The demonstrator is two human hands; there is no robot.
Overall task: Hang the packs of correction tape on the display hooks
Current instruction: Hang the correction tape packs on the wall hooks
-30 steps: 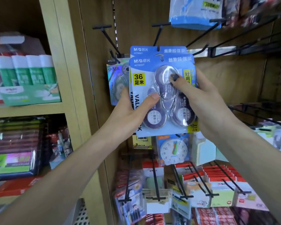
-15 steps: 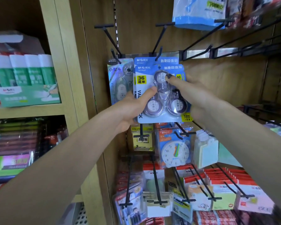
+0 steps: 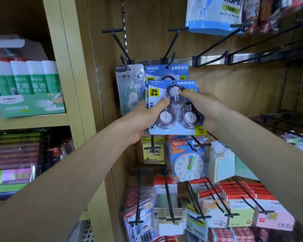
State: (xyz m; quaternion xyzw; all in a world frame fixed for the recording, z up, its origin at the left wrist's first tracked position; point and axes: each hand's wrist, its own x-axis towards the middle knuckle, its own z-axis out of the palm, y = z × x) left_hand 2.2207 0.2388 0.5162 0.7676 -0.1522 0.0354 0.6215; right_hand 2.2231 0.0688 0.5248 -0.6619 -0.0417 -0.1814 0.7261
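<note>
A blue pack of correction tape (image 3: 175, 126) with three round purple tapes is held in front of the display wall by both hands. My left hand (image 3: 147, 116) grips its left edge, thumb across the front. My right hand (image 3: 201, 105) pinches its upper right, a fingertip on the top tape. Behind and above it, a second identical blue pack (image 3: 166, 71) hangs on a black display hook (image 3: 171, 58). A pale pack with a single tape (image 3: 129, 88) hangs on the hook to its left.
Empty black hooks (image 3: 115, 37) jut out above. Sticky notes (image 3: 153, 152), a toy clock pack (image 3: 188, 163) and red-topped packs (image 3: 238, 203) hang below on more hooks. A wooden shelf unit (image 3: 66, 67) with green glue sticks (image 3: 24, 77) stands at left.
The two blue packs were held together against the hook; now one hangs on the hook and the front pack has come down and away in both hands.
</note>
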